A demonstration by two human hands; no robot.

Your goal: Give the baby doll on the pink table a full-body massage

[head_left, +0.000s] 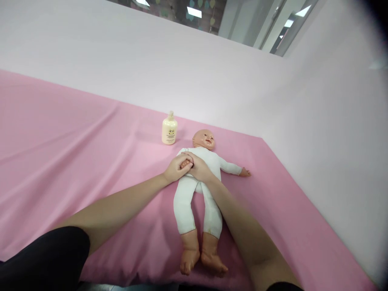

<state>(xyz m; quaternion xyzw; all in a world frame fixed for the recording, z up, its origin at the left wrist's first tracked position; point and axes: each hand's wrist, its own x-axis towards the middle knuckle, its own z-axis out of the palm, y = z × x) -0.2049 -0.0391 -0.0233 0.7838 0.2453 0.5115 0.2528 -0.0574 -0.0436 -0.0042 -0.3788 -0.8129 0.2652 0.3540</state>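
Pink sheet point(91, 141) beneath; left hand point(175, 168) and right hand point(199, 166) clasp doll's hand point(184, 163).

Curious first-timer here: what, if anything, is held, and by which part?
The doll, by its hand, between the left hand and right hand.

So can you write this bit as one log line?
doll: on back, on sheet | left hand: holding doll's hand | right hand: holding doll's hand | bottle: upright near doll's head

Table point(75, 141): pink cover, creased left side. On it: doll point(215, 163) on its back, feet toward near edge; cream bottle point(169, 130) upright near its head, not touching.
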